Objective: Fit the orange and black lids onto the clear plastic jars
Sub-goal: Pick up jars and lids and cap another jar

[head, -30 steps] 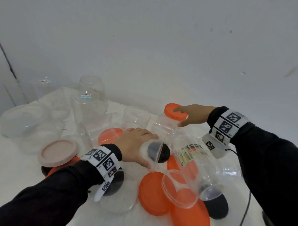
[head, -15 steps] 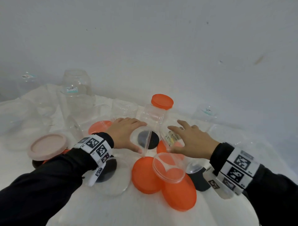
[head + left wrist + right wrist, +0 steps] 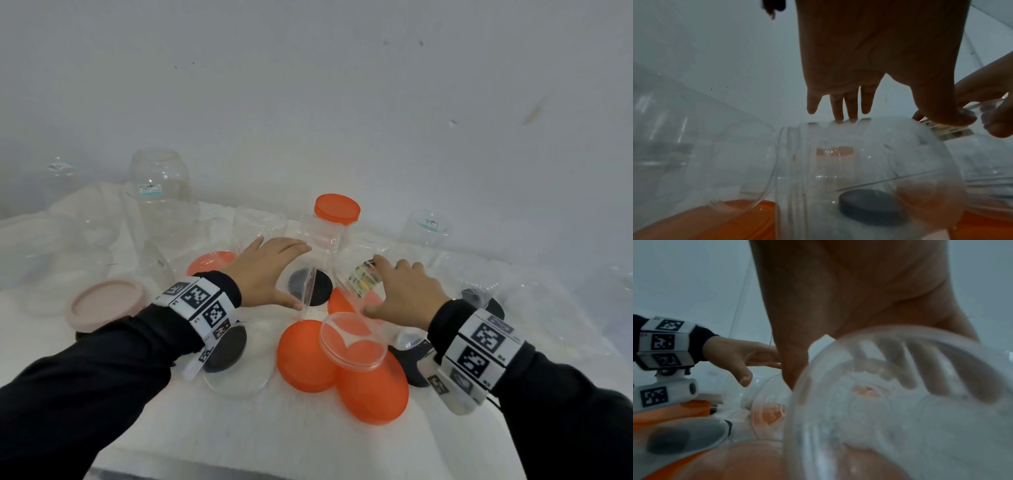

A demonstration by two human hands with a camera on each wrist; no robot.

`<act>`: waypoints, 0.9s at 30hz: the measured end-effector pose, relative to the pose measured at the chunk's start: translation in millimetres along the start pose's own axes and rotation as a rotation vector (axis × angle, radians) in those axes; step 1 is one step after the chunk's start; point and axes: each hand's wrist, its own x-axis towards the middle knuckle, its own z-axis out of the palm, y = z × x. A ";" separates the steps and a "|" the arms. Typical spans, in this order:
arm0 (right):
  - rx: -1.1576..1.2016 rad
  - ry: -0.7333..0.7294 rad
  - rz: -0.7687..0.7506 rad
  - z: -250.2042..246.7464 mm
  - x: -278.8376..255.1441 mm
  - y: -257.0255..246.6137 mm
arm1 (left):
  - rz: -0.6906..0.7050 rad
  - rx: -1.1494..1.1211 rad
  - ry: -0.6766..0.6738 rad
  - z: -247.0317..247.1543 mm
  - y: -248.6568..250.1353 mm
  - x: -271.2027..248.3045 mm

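Both hands are on clear plastic jars lying on their sides. The left hand (image 3: 265, 270) sits on top of a clear jar (image 3: 301, 291) with fingers laid out pretty straight, not wrapped. The right hand (image 3: 406, 294) has fingers curled around a clear labelled jar (image 3: 359, 308). Just behind both jars stands a capped jar with a round orange lid (image 3: 337, 208). In front of it lie loose flat orange lids (image 3: 303, 356), with a black lid (image 3: 317, 286) under the left jar.

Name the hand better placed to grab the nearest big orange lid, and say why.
Right. The right hand lies over the labelled jar, just behind the two big orange lids. The left hand rests on another clear jar, further left.
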 end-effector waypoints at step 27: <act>0.897 0.263 -0.068 -2.3 -78.8 149.6 | -0.280 -0.197 -0.186 69.9 116.9 -13.0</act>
